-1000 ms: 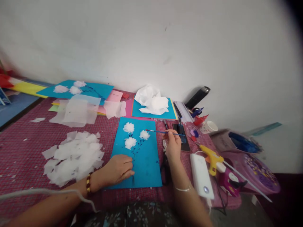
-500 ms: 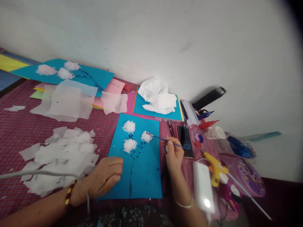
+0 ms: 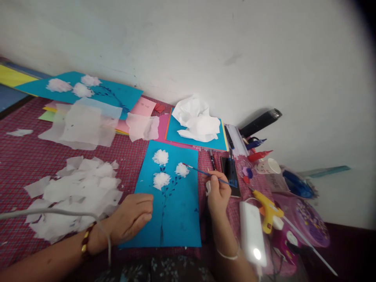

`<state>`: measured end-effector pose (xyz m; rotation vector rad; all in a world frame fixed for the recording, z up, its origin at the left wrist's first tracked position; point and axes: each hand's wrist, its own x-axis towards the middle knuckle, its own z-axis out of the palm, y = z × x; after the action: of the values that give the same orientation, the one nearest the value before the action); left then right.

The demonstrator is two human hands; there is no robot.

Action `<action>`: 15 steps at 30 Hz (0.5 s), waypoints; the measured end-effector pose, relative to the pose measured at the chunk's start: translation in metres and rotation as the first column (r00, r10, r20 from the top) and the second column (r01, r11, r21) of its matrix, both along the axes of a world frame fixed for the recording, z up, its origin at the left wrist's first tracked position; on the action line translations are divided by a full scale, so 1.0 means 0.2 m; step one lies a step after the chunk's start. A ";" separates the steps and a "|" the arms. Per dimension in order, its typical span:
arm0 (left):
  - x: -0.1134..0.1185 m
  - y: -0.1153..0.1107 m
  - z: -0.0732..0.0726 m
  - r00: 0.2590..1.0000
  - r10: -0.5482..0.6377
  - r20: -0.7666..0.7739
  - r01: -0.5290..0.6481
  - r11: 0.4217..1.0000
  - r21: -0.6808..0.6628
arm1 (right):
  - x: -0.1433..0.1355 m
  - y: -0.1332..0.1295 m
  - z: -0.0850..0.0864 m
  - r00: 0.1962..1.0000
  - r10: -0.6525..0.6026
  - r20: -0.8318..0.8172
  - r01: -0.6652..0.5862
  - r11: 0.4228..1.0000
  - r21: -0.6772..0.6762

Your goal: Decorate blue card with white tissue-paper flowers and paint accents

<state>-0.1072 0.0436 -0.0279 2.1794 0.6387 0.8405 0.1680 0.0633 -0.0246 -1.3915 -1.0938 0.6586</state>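
A thin blue paintbrush [image 3: 199, 170] is pinched in my right hand [image 3: 219, 194], which sits just past the right edge of a blue sheet [image 3: 182, 211]. Its reddish tip meets the top of the right-hand white paper flower [image 3: 182, 170]. Two more fluffy flowers, an upper one [image 3: 160, 157] and a lower one [image 3: 161, 180], are on the sheet above painted dark-blue stems and leaves. A bit of white [image 3: 208, 188] shows beside my right fingers; whether they hold it is unclear. My left hand [image 3: 132, 217] rests loosely curled on the sheet's left edge.
Torn white paper pieces [image 3: 79, 192] pile up at left. A second flower picture [image 3: 117, 90] and crumpled tissue [image 3: 196, 121] lie toward the wall. At right are a blue-smeared dark tray [image 3: 230, 176], paper cup [image 3: 268, 166], yellow glue gun [image 3: 267, 211] and white power bank [image 3: 252, 233].
My right hand has shifted very slightly to the right with the paintbrush, whose tip stays at the right-hand flower. The left hand keeps its place; the view has moved a little.
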 end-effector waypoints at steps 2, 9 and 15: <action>0.00 0.00 0.00 1.000 -0.004 0.001 0.004 1.000 0.000 | -0.01 0.00 0.00 1.000 0.001 0.024 -0.001 1.000 0.018; 0.01 0.01 0.02 1.000 0.000 0.004 0.000 1.000 0.009 | -0.03 0.00 -0.01 0.992 0.080 0.095 -0.081 0.997 0.004; 0.00 0.01 0.02 1.000 0.003 -0.030 -0.003 1.000 0.012 | -0.04 0.01 -0.01 0.980 0.131 0.151 -0.130 0.991 -0.018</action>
<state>-0.1063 0.0448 -0.0237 2.2061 0.6533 0.8165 0.1601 0.0644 -0.0275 -1.4036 -1.3137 0.6594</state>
